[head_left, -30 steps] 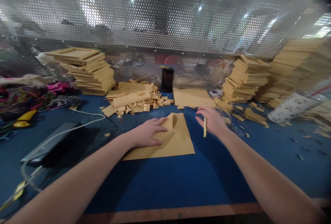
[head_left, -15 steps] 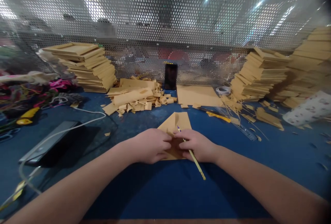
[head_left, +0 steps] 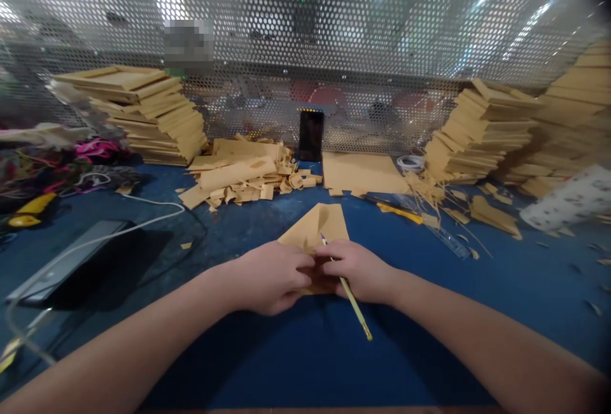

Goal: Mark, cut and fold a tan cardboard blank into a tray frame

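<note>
A folded piece of brown paper (head_left: 329, 218) lies on the blue tabletop in front of me, its peaked far part showing beyond my fingers. My left hand (head_left: 270, 277) is closed on its left and near side, fingertips bent inward. From the right, my right hand (head_left: 365, 272) meets it at the middle, fingertips on the paper. A pale yellow pencil (head_left: 354, 304) is tucked in the right hand's fingers, its dark tip pointing away and its eraser end toward me. The fingers hide the paper's middle.
Behind lie paper scraps (head_left: 243, 175) and a flat brown sheet (head_left: 360, 172). Stacks of brown paper pieces (head_left: 153, 114) (head_left: 482, 130) rise at both sides. A yellow cutter (head_left: 400, 212) and clear ruler (head_left: 449, 242) lie right; a dark box (head_left: 71, 261) with a white cable sits left.
The view has shifted slightly. Both hands stay at the folded paper, with the left hand's fingers a little more curled. The pencil remains in the right hand.
</note>
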The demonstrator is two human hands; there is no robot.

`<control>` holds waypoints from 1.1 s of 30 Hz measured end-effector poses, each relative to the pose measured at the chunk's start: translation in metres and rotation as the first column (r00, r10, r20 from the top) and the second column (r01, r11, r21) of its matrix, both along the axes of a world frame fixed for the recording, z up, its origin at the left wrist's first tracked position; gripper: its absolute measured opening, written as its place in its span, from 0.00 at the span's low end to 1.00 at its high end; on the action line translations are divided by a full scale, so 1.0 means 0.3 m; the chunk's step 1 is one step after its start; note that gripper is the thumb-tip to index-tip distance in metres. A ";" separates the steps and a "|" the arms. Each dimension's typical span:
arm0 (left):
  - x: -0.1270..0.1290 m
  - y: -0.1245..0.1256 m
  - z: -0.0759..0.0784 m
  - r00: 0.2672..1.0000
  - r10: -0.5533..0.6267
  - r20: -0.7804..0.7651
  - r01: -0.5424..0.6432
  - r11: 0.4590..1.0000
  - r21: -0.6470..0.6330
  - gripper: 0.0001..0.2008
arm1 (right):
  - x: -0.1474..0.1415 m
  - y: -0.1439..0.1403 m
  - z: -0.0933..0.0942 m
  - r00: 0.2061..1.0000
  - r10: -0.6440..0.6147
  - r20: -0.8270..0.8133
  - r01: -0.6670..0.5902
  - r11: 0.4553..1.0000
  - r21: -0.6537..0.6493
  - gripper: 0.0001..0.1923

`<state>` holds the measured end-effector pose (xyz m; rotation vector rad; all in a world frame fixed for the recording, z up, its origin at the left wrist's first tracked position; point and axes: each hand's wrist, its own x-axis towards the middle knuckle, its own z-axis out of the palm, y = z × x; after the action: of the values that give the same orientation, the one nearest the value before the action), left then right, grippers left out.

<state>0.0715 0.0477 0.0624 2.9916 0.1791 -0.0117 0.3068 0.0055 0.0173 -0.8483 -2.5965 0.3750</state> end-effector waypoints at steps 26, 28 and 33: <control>0.005 -0.037 0.011 0.998 0.049 -0.037 -0.046 0.996 0.071 0.05 | -0.054 -0.078 0.001 0.983 -0.119 0.138 0.098 0.984 0.148 0.03; 0.004 -0.045 0.017 0.995 0.073 -0.066 -0.067 0.994 0.088 0.05 | -0.060 -0.082 0.002 0.982 -0.129 0.139 0.107 0.982 0.156 0.04; -0.015 -0.040 0.034 0.982 0.141 -0.123 -0.130 0.987 0.093 0.03 | -0.069 -0.091 0.012 0.973 -0.151 0.177 0.116 0.974 0.193 0.08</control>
<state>0.0669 0.0358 0.0726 3.0561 0.4074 -0.1888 0.2860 -0.0219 0.0209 -1.0314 -2.6743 0.0176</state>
